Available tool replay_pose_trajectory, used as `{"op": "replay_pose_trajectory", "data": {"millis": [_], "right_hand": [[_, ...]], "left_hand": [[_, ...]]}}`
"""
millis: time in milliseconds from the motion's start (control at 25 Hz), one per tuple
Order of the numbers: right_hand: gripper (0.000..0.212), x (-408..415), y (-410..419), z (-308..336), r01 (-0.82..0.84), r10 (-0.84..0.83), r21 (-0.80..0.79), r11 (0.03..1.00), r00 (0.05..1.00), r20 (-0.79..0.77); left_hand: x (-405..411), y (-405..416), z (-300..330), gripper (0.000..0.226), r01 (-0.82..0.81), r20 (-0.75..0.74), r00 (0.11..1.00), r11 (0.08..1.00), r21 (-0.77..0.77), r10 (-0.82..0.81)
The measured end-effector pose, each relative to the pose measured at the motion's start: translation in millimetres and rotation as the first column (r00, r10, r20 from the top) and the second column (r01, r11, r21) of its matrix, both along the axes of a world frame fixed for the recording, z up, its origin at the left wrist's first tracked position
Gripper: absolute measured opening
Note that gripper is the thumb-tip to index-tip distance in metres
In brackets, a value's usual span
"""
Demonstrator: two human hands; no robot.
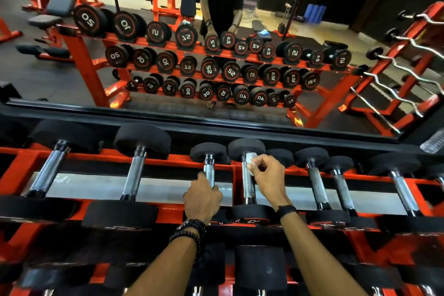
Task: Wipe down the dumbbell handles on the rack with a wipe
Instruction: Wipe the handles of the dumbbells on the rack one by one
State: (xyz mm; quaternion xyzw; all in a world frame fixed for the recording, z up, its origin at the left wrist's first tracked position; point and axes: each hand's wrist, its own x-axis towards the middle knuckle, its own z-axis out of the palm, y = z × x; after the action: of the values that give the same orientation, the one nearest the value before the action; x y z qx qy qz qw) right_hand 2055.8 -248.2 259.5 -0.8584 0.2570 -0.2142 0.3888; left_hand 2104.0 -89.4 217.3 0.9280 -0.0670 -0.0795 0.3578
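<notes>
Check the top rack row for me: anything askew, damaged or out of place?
Nothing stands out. The dumbbells sit in their cradles on the rack. The left hand grips one handle; the right hand holds the wipe on the next handle.

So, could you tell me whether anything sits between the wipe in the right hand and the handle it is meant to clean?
Nothing visible does. The right hand already holds the wipe against the top of that dumbbell handle.

The gym was dim; glare flashed off the chrome dumbbell handles (248, 182), the wide lens bowed the red rack (168, 158), and the edges were soft.
</notes>
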Motion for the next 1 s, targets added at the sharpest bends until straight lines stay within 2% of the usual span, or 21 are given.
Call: {"op": "replay_pose_trajectory", "data": {"millis": [160,280,400,520,640,720,840,1000], "right_hand": [[0.019,-45,2,-8,-0.103,0.105,0.017,0.995,0.988,-0.117],[0.018,-13,-8,-4,-0.059,0.061,0.042,0.997,0.997,-0.038],[0.007,8,-4,-4,-0.005,0.005,0.009,1.0,0.999,0.046],[0.005,-26,1,-15,-0.03,0.03,-0.056,0.998,0.999,-0.014],[0.018,-42,0,-14,-0.097,0.097,0.007,0.995,0.992,-0.082],[0.019,-21,-4,-9,-0.063,0.063,0.003,0.998,0.998,-0.025],[0.006,9,-6,-3,0.017,-0.022,0.063,0.998,0.997,0.071],[0.016,-30,3,-11,0.011,-0.009,0.07,0.998,0.999,-0.032]], "left_hand": [[2,-4,-2,0.035,0.011,-0.012,1.0,1.0,0.018,-0.011],[1,-3,-2,0.035,0.013,-0.013,1.0,1.0,0.002,-0.013],[0,1,1,0.032,-0.002,-0.022,1.0,1.0,-0.008,0.002],[-1,-1,1,0.034,0.002,-0.009,1.0,1.0,-0.008,-0.002],[1,-3,-1,0.039,0.012,-0.017,1.0,1.0,0.012,-0.012],[1,-3,-2,0.037,0.014,-0.03,0.999,1.0,0.01,-0.014],[0,0,-1,0.032,0.005,-0.021,1.0,1.0,-0.018,-0.006],[2,-2,-4,0.033,-0.002,-0.012,1.0,1.0,-0.02,0.002]]}}
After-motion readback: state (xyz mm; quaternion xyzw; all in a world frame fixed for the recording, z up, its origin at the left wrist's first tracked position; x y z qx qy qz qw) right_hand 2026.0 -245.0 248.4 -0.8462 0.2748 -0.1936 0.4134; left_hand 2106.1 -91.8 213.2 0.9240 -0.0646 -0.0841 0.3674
